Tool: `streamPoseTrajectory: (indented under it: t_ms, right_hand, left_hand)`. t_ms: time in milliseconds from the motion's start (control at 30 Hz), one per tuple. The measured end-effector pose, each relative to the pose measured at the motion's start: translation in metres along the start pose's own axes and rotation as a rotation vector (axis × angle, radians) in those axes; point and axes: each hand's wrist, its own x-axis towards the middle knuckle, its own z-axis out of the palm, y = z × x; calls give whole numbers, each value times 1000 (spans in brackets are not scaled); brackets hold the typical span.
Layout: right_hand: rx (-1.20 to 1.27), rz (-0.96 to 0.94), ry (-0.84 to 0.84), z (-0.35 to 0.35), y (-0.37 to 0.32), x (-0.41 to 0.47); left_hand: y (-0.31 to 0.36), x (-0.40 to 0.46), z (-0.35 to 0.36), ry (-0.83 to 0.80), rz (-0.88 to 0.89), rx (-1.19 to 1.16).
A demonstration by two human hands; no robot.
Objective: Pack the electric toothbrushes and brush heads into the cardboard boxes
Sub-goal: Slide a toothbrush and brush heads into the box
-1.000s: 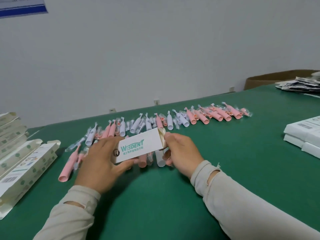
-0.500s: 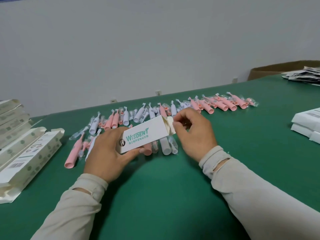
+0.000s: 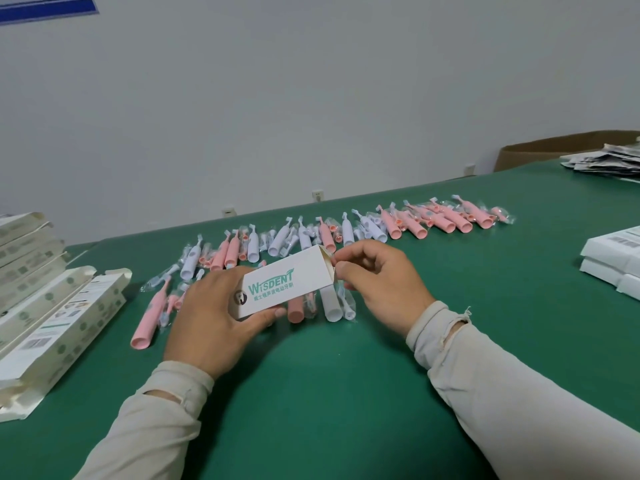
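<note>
My left hand (image 3: 211,317) grips a white WISDENT cardboard box (image 3: 287,280) by its left end, holding it just above the green table (image 3: 329,393). At the box's open right end, my right hand (image 3: 377,285) pinches an end flap between thumb and curled fingers. Behind and under the box lies a long row of pink and white electric toothbrushes (image 3: 367,230) with bagged brush heads among them. A pink toothbrush (image 3: 149,317) lies to the left, and a pink handle (image 3: 296,308) and a white handle (image 3: 329,303) show below the box.
Several open long boxes (image 3: 52,317) are stacked at the left edge. White closed boxes (image 3: 613,261) sit at the right edge. Far right, a pile of folded leaflets (image 3: 606,161) lies in front of a brown carton (image 3: 540,147). A white wall rises behind.
My right hand's fingers have shifted on the box's right end and now pinch its flap. The box stays in my left hand, tilted slightly up to the right.
</note>
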Motion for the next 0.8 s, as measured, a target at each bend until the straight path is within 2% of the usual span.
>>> streamPoseTrajectory:
  t_ms: [300, 433, 633, 800]
  right_hand:
    - [15, 38, 8, 1, 3, 1]
    - [34, 55, -8, 0, 2, 2]
    - [-101, -77, -123, 1, -2, -4]
    - [-67, -105, -137, 0, -7, -7]
  left_hand:
    - [3, 1, -6, 23, -6, 150]
    - [5, 0, -7, 2, -43, 90]
    - [6, 0, -7, 15, -46, 26]
    - [5, 1, -8, 8, -49, -11]
